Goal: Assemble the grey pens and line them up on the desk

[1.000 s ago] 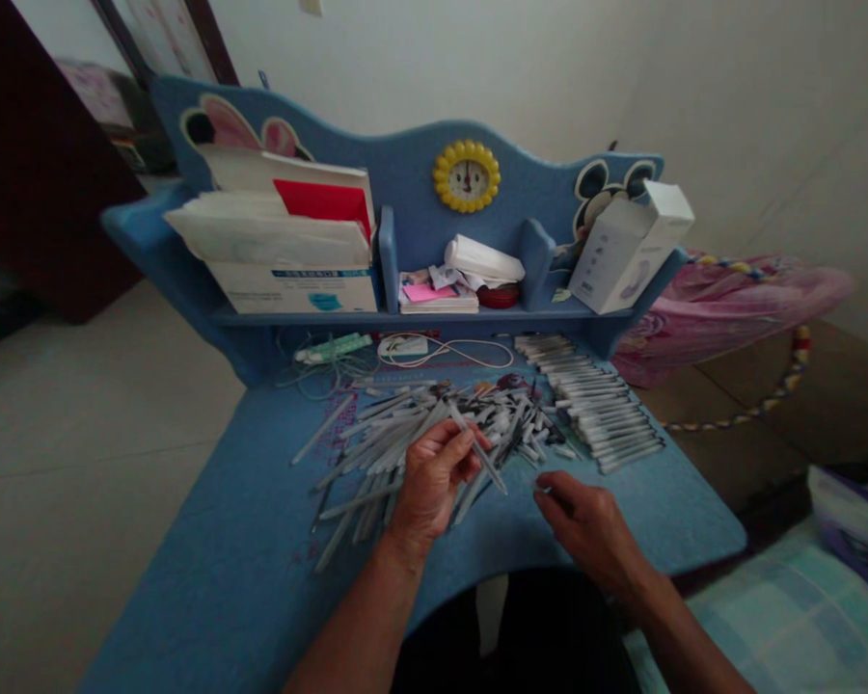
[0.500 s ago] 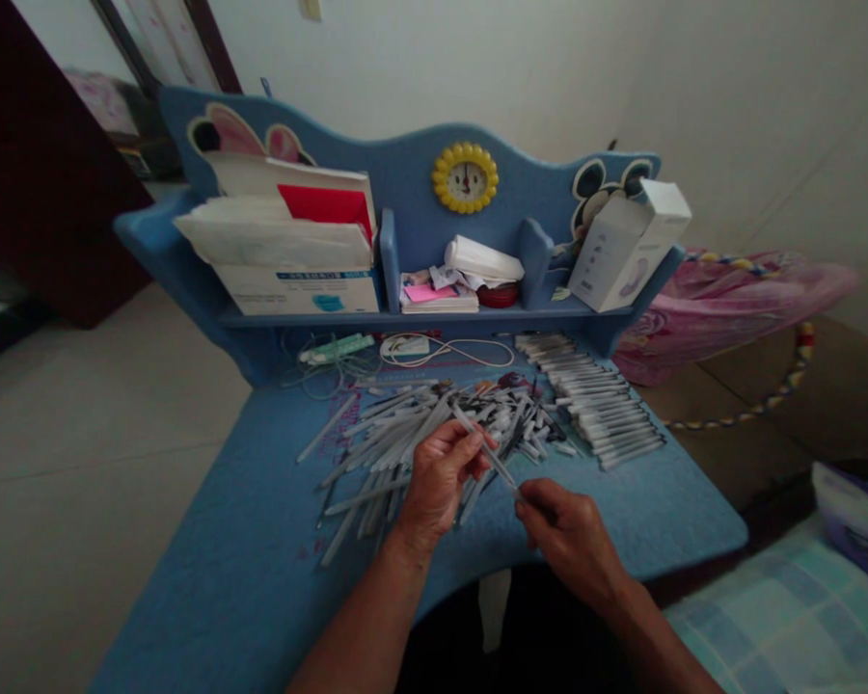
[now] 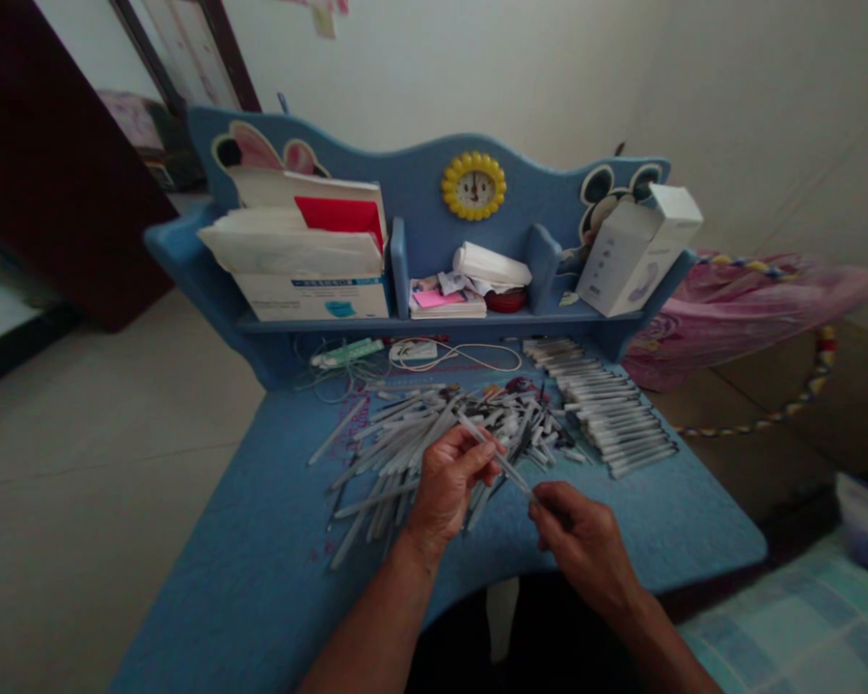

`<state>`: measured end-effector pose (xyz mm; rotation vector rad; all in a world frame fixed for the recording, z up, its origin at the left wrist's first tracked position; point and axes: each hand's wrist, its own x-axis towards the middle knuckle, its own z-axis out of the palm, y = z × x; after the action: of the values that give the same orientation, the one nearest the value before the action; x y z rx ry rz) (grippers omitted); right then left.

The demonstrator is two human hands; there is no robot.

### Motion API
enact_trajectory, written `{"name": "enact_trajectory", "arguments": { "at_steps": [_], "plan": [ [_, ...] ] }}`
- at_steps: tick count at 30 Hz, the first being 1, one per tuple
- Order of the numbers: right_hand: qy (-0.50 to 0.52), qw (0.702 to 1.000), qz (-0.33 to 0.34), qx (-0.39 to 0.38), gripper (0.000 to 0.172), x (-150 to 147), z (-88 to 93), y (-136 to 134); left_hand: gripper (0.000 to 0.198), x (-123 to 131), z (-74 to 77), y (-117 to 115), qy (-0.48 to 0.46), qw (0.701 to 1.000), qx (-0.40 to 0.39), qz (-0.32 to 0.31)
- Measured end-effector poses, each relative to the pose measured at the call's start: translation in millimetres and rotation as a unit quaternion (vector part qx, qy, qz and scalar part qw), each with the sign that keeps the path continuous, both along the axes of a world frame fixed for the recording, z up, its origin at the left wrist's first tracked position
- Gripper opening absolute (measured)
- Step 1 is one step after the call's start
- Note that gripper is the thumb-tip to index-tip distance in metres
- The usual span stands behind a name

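My left hand point(image 3: 452, 480) pinches a slim translucent pen barrel point(image 3: 510, 469) between thumb and fingers, above the near side of a pile. The barrel slants down to the right. At its lower end my right hand point(image 3: 575, 528) is closed, its fingertips on that end; whether they also hold a small part there is hidden. Under and behind my left hand lies the loose pile of pen barrels point(image 3: 383, 458). Small black and white pen parts point(image 3: 531, 424) are heaped at the pile's right side. Farther right, pens with dark ends point(image 3: 614, 414) lie side by side in a long row.
The blue desk point(image 3: 260, 540) has a raised shelf at the back, holding a mask box point(image 3: 318, 297), papers, a white roll point(image 3: 492, 263) and a white carton point(image 3: 633, 255). A yellow flower clock point(image 3: 474, 186) is above. A white cable point(image 3: 470, 355) lies below the shelf.
The whole view has shifted slightly to the right and down. Both hands keep their grip on the pen barrel, with hardly any change between them.
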<state>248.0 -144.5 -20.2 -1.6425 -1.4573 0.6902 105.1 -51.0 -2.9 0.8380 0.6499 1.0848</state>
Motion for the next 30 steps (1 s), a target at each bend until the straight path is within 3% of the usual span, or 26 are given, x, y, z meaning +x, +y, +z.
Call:
{"name": "enact_trajectory", "arguments": {
  "at_steps": [8, 30],
  "plan": [
    [-0.060, 0.995, 0.002, 0.079, 0.014, 0.4, 4.3, 1.4, 0.012, 2.6, -2.2, -0.5, 0.017, 1.000, -0.003, -0.008],
    [-0.096, 0.983, -0.015, 0.157, 0.013, -11.5, -7.1, -2.6, 0.015, -7.4, 1.2, 4.4, 0.008, 0.996, -0.047, -0.070]
  ]
}}
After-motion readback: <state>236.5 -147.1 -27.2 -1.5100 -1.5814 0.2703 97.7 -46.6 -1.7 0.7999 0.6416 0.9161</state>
